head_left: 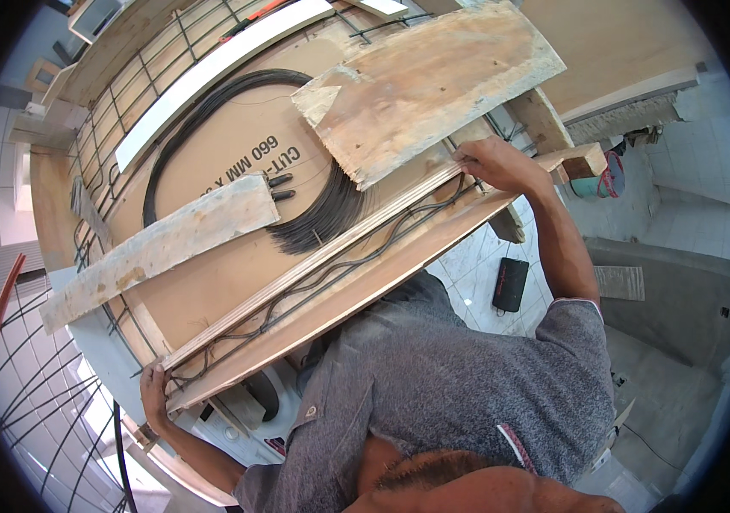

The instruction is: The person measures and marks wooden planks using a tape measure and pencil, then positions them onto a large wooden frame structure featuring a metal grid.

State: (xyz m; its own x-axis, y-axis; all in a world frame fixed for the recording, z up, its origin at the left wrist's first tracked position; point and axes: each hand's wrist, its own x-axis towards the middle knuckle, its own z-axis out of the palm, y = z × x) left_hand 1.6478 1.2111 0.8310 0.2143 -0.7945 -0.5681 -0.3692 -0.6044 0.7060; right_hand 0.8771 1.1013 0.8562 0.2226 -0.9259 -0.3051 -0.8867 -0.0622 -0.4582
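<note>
A long pale strip of layered plywood (314, 265) runs slantwise in front of me, along the near side of a brown printed board (203, 291). My left hand (154, 395) is closed round its lower left end. At its upper right end my right hand (502, 164) grips it, fingers bent over the edge. Whether the strip is a separate piece or the board's own edge, I cannot tell. Just nearer to me, dark steel bars (297, 295) lie in the gap beside a wooden side board (356, 297).
A coil of thin black wire (314, 224) lies on the brown board. Rough planks (177, 244) and a wide plywood piece (442, 81) lie across it. Beyond are a white strip (211, 73) and a rebar grid (147, 73). A black box-shaped item (510, 285) is on the floor.
</note>
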